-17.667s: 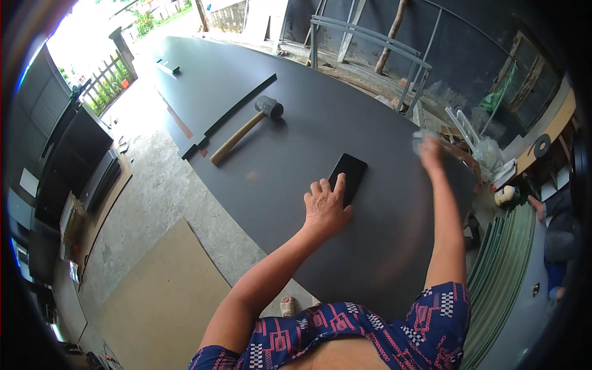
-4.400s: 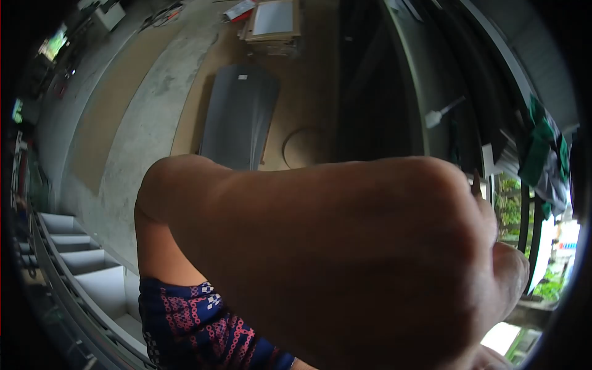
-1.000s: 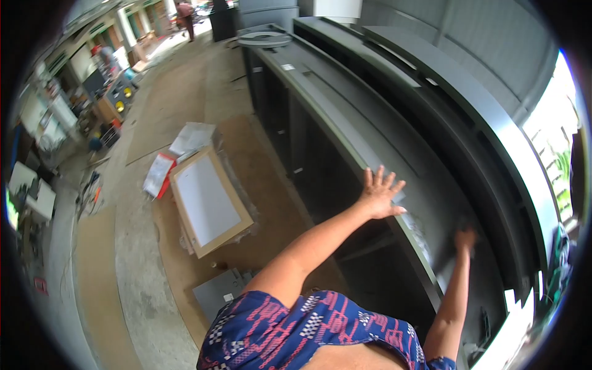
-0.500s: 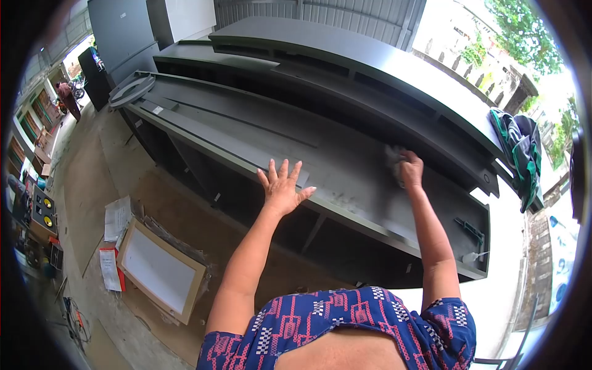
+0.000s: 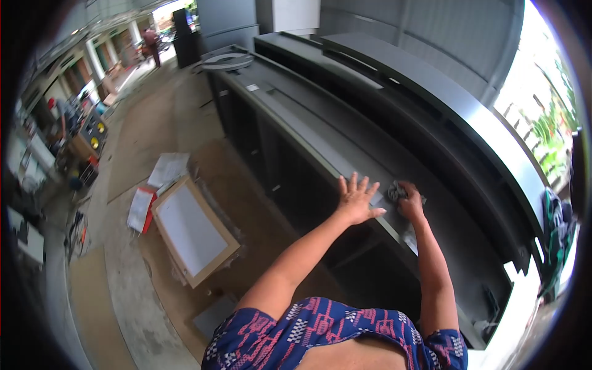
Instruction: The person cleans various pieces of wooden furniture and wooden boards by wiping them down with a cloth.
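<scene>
A long dark grey cabinet (image 5: 296, 137) lies in front of me, its broad panel facing up. My left hand (image 5: 356, 200) rests flat on its near edge with the fingers spread. My right hand (image 5: 410, 202) is closed around a crumpled grey cloth (image 5: 395, 191), which is pressed to the panel a little to the right of my left hand. At the cabinet's near right end lies a small dark tool (image 5: 491, 303), too blurred to name. Coiled pale strips (image 5: 227, 60) sit at the far left end.
Another dark grey cabinet (image 5: 425, 80) stands right behind. On the floor to the left are a framed white panel (image 5: 192, 228), paper sheets (image 5: 168, 169) and a red-and-white packet (image 5: 142, 209). Dark green clothing (image 5: 558, 237) hangs at the right. A person (image 5: 152, 46) stands far off.
My view has turned to the left. The right hand has drawn the cloth across the panel, nearer to my left hand. My left hand stays spread on the edge.
</scene>
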